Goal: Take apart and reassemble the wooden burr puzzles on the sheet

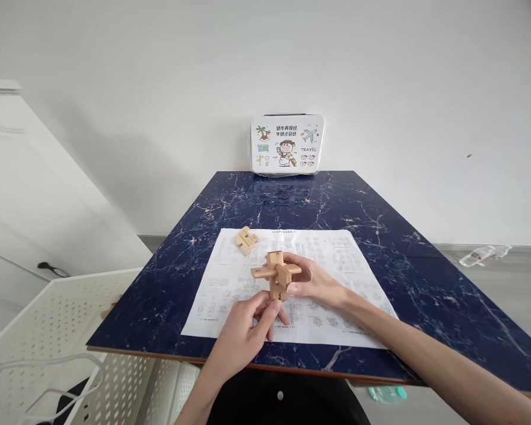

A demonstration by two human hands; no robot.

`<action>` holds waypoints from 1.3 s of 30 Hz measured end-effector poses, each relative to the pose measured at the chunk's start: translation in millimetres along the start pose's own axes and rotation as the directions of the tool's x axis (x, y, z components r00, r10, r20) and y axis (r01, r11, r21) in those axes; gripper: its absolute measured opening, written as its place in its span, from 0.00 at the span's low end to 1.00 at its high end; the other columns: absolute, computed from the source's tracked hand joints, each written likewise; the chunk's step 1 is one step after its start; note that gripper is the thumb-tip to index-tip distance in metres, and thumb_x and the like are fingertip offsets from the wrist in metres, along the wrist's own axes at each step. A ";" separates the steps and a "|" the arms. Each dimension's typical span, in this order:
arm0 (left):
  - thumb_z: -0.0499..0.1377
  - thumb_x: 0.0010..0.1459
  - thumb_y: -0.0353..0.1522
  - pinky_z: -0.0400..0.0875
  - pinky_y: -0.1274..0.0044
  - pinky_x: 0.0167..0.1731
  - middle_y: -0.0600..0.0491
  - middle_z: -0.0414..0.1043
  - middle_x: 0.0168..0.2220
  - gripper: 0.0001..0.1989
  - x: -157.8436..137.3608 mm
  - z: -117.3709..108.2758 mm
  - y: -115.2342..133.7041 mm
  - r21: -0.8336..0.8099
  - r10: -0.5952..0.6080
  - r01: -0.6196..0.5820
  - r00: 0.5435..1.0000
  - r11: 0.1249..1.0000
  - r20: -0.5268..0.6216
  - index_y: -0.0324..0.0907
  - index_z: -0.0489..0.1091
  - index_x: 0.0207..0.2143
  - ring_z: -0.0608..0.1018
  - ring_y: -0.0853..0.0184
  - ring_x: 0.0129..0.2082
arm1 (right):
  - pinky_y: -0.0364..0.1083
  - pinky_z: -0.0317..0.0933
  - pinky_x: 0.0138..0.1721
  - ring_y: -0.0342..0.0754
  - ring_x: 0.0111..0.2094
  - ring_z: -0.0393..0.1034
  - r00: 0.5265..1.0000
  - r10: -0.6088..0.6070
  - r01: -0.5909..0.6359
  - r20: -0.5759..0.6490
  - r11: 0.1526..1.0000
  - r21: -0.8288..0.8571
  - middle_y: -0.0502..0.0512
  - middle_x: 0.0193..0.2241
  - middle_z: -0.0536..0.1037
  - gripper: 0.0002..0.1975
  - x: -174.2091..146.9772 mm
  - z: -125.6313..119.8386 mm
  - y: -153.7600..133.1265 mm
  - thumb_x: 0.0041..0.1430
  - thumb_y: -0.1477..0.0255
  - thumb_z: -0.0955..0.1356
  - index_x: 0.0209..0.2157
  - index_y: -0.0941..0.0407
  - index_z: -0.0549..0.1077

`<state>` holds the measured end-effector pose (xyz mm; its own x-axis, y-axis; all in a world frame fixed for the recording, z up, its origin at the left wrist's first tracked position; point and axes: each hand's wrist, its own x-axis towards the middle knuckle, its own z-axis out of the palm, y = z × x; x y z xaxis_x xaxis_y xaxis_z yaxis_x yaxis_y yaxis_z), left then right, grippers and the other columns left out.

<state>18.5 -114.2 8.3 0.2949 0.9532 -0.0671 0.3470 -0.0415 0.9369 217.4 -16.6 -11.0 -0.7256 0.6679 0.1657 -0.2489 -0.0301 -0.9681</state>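
Between my hands is a wooden burr puzzle [274, 272], partly interlocked, with pieces crossing in several directions and dark marks on some ends. My left hand [250, 323] pinches its lower end between thumb and fingers. From the right, my right hand [312, 280] grips its side, thumb in front and fingers partly hidden behind the wood. Beyond the puzzle, a few loose wooden pieces [246, 240] lie side by side on the printed instruction sheet [358, 283], near its far left corner. The sheet carries small line drawings.
The sheet lies on a dark blue marbled table [194, 218]. A white cartoon-printed case [287, 144] stands at the far edge against the wall. Left of the table are a white perforated rack [110, 383] and a cable [48, 360]. Plastic bottles [484, 255] lie on the floor.
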 end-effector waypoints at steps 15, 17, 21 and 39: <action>0.50 0.74 0.44 0.70 0.76 0.30 0.54 0.77 0.27 0.19 -1.8 3.4 -2.0 0.113 0.064 -0.060 0.998 0.992 -0.027 0.43 0.67 0.34 0.77 0.66 0.25 | 0.58 0.73 0.47 0.57 0.45 0.79 0.998 0.032 -0.028 0.060 0.998 -0.062 0.63 0.51 0.81 0.37 -0.1 3.2 0.2 0.55 0.59 0.80 0.61 0.56 0.67; 0.50 0.74 0.44 0.70 0.76 0.31 0.54 0.77 0.27 0.19 -2.0 4.0 -3.1 0.117 0.072 -0.068 0.997 0.991 -0.038 0.43 0.67 0.33 0.77 0.66 0.25 | 0.60 0.72 0.51 0.58 0.47 0.79 0.998 0.029 -0.026 0.047 0.997 -0.078 0.62 0.49 0.81 0.38 -0.5 3.6 0.4 0.55 0.59 0.80 0.62 0.56 0.67; 0.50 0.75 0.43 0.69 0.76 0.30 0.53 0.77 0.27 0.19 -2.4 4.5 -6.3 0.125 0.085 -0.080 0.996 0.989 -0.038 0.42 0.67 0.33 0.77 0.67 0.25 | 0.62 0.70 0.54 0.59 0.50 0.78 0.999 0.036 -0.033 0.032 0.995 -0.093 0.61 0.50 0.81 0.39 -1.5 4.5 1.3 0.56 0.58 0.79 0.64 0.54 0.67; 0.44 0.76 0.44 0.61 0.75 0.26 0.58 0.64 0.22 0.21 0.0 3.7 -4.4 0.118 0.084 -0.084 0.996 0.989 0.002 0.42 0.67 0.37 0.67 0.69 0.21 | 0.61 0.70 0.54 0.61 0.53 0.74 1.000 -0.018 0.017 -0.014 0.997 -0.078 0.61 0.53 0.78 0.38 -3.4 4.2 2.5 0.54 0.53 0.79 0.61 0.53 0.69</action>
<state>20.3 -115.1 3.0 0.3251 0.9456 0.0115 0.4240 -0.1566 0.8920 216.5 -22.1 -13.2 -0.7122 0.6784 0.1803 -0.2101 0.0390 -0.9769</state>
